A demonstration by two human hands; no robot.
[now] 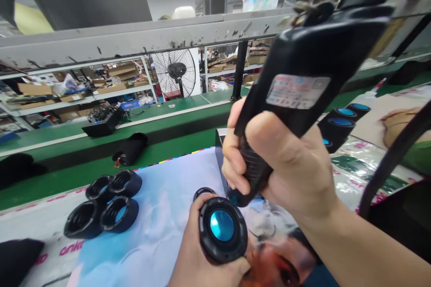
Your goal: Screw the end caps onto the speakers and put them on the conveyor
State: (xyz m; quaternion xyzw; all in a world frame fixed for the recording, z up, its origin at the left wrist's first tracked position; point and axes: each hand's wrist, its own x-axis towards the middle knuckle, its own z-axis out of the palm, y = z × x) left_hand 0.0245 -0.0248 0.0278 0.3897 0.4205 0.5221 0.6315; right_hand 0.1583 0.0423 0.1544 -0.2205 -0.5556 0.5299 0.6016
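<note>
My left hand [198, 244] wraps round a small round speaker driver [222, 228] with a black ring rim and a shiny blue centre, facing up toward me. My right hand [289, 161] is closed round the grip of a black electric screwdriver [303, 58] with a white label on its body. The tool slants down to the left, its lower end close to the driver's upper right rim; whether the tip touches is hidden. Behind my left hand a second black ring [204, 192] partly shows. To the left several black round housings [84, 219] stand grouped on the printed sheet.
A black panel with blue speaker cones [341, 122] lies at the right, near another person's hand [400, 123]. Black cylinders [133, 149] lie on the green conveyor [188, 132]. A grey rail [161, 33] crosses above; a fan [177, 71] and shelves stand behind.
</note>
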